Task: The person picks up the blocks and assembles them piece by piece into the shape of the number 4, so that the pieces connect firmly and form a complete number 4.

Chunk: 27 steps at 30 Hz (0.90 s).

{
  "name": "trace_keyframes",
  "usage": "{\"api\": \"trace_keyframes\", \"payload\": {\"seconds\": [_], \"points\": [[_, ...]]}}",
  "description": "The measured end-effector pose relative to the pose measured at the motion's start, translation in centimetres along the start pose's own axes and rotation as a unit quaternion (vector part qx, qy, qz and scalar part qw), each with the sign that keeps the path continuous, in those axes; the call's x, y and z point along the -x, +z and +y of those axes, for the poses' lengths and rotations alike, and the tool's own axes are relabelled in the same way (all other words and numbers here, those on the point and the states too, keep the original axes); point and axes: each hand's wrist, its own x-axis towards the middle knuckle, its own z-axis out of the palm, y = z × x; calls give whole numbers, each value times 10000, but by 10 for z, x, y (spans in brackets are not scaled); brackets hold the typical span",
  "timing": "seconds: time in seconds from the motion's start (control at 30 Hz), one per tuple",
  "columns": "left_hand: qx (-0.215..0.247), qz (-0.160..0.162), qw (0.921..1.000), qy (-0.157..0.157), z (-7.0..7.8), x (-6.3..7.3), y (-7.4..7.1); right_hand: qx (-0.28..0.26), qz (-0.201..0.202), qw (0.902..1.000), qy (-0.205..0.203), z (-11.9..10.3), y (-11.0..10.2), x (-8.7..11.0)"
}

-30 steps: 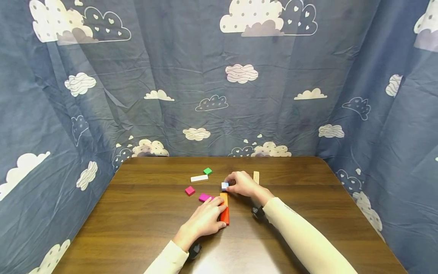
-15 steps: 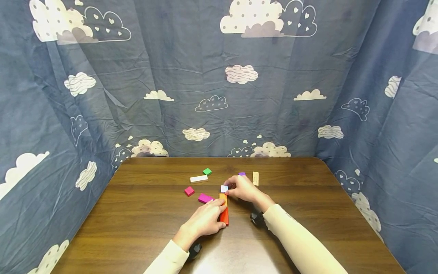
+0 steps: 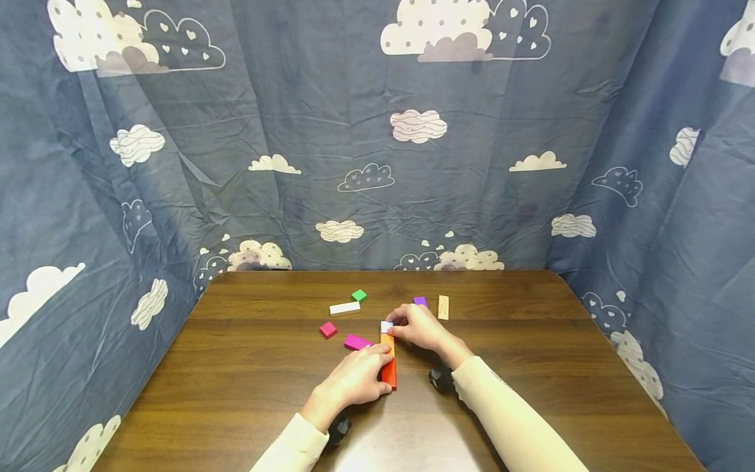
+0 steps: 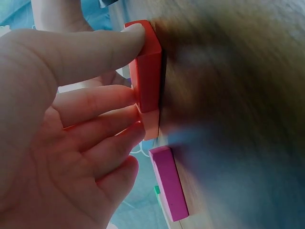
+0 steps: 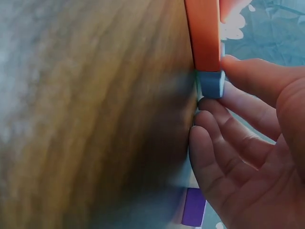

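In the head view a red block [image 3: 388, 375], an orange block [image 3: 387, 340] and a small light blue block [image 3: 386, 326] lie end to end in a row on the table. My left hand [image 3: 352, 378] rests over the red and orange blocks. Its thumb touches the red block's near end; the fingertips press along the top near the red-orange joint. My right hand [image 3: 417, 326] pinches the light blue block between thumb and fingers. In the right wrist view that block sits right at the orange block's end. A magenta block [image 4: 169, 183] lies just left of the row.
A crimson square block [image 3: 328, 330], a white bar [image 3: 345, 308] and a green block [image 3: 359, 295] lie further left. Beyond my right hand are a purple block [image 3: 420, 301] and a pale wooden block [image 3: 444, 307]. A cloud-patterned curtain [image 3: 295, 131] hangs behind the table.
My right hand has drawn the light blue block slightly nearer, up to the orange block's end. The purple block has come out from behind that hand. My left hand stays in place.
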Motion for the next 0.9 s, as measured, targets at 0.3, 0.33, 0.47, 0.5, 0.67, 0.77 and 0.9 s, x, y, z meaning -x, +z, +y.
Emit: {"api": "trace_keyframes", "payload": {"seconds": [0.3, 0.33, 0.47, 0.5, 0.67, 0.77, 0.9], "points": [[27, 167, 9997, 151, -3, -1, 0, -142, 101, 9995, 254, 3, 2, 1], [26, 156, 9997, 165, -4, -1, 0, -164, 106, 9995, 258, 3, 2, 1], [32, 125, 9997, 204, -4, -2, 1, -312, 162, 9991, 223, 4, 3, 3], [37, 120, 9997, 205, -5, -3, 1, -362, 183, 9990, 211, 4, 3, 3], [-36, 54, 9997, 230, -7, -3, 1, -503, 244, 9981, 269, 5, 3, 5], [-159, 54, 9994, 295, -10, -2, 2, -518, 286, 9977, 322, 5, 5, 7], [-204, 86, 9992, 330, -14, 0, 4, -497, 346, 9975, 362, 5, 8, 9]]}}
